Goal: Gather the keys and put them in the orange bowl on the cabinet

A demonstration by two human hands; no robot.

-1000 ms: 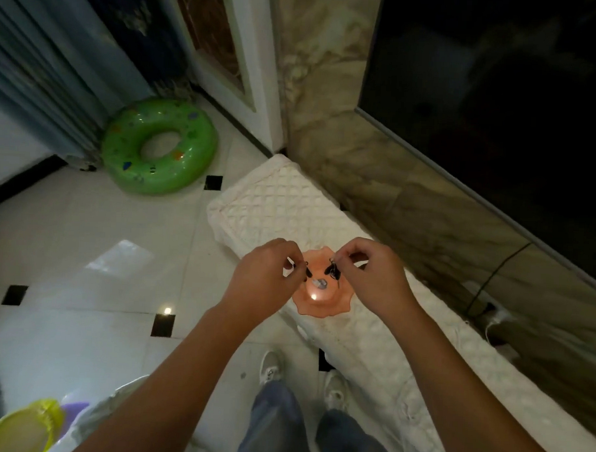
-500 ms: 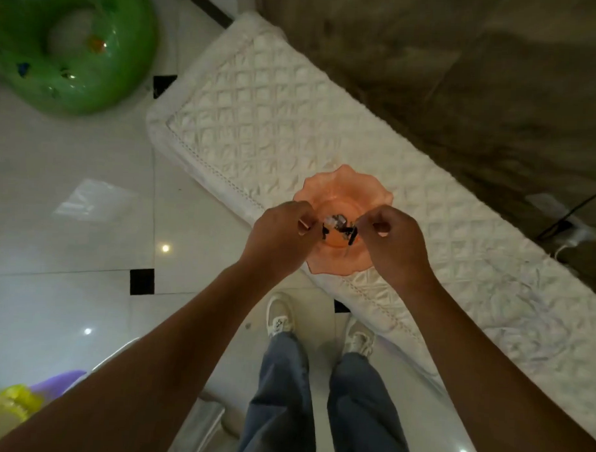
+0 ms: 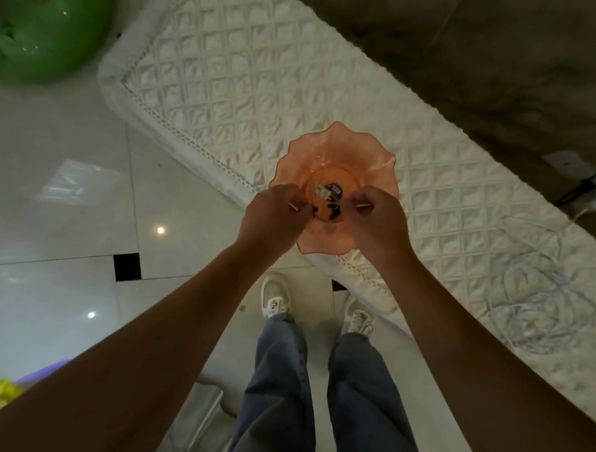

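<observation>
The orange bowl (image 3: 333, 152), translucent with a wavy rim, stands on the cabinet's white quilted cover (image 3: 261, 89) near its front edge. Both hands hover over the bowl's near half. My left hand (image 3: 273, 215) is pinched, and a dark key head hangs at its fingertips. My right hand (image 3: 378, 218) is pinched the same way on another dark key. These held keys (image 3: 326, 211) hang low inside the bowl. More keys (image 3: 328, 191), silver and dark, lie on the bowl's bottom.
A green inflatable swim ring (image 3: 43, 31) lies on the glossy tiled floor at the upper left. A thin white cable (image 3: 540, 302) is looped on the cover to the right. A brown marble wall (image 3: 498, 63) rises behind the cabinet. My shoes and jeans are below the hands.
The view has tilted down and come closer to the bowl. Both hands have lowered toward the bowl, bringing the keys down inside it.
</observation>
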